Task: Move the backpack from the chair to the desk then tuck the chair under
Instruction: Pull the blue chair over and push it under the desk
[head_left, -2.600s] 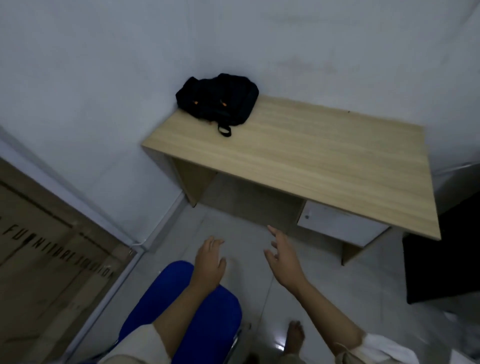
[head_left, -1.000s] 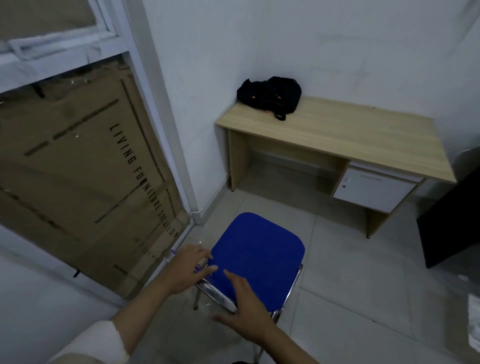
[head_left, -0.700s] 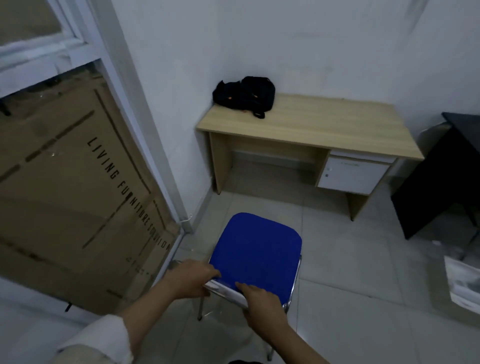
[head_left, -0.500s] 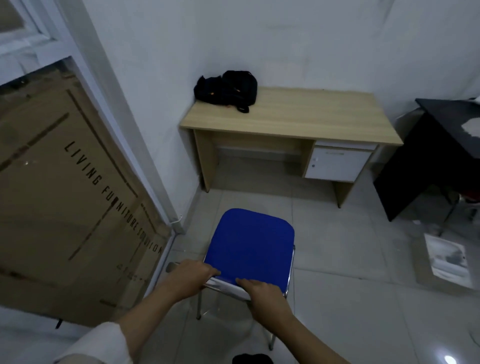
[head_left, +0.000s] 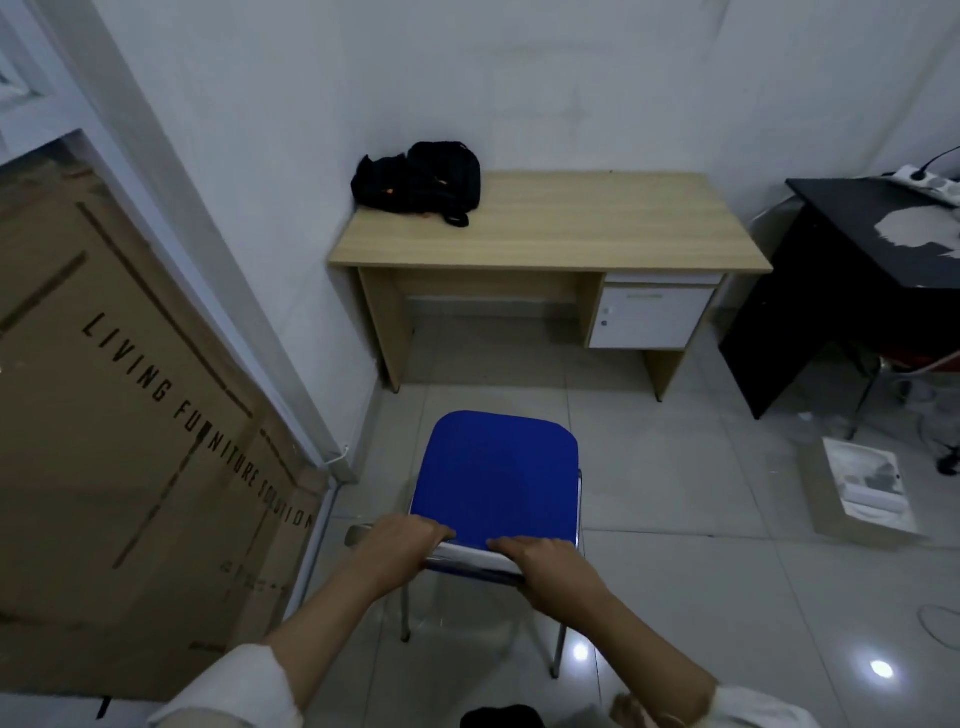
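Head view: the black backpack (head_left: 418, 182) already lies on the desk (head_left: 597, 228), at its back left corner. Left hand (head_left: 402, 543) and right hand (head_left: 545, 569) both clasp the blue chair (head_left: 498, 480) at its near metal edge; it stands well short of the desk, not yet tucked under.

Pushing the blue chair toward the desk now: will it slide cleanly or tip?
The chair probably slides easily: thin metal legs on glossy floor tiles. It looks light, with a slim frame and thin seat. Both hands grip the top rail, so a high push might tip it forward.
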